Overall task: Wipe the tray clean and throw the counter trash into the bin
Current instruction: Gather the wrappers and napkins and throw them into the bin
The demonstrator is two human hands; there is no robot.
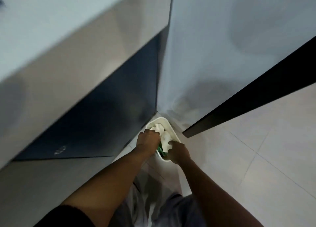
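Note:
A small white bin [166, 122] stands on the floor in the corner between a dark cabinet panel and a pale wall. Crumpled white paper [165, 137] fills it, and something green [160, 149] shows near its front rim. My left hand [147, 140] reaches down into the bin's left side, fingers curled over the paper. My right hand [178, 152] is at the bin's front right rim, its fingers curled on the white paper there. The tray is not in view.
A light counter edge [85, 43] runs overhead on the left above the dark cabinet front [106, 117]. A black skirting strip [248, 96] runs along the right wall. Pale floor tiles [256, 158] spread to the right. My legs are below.

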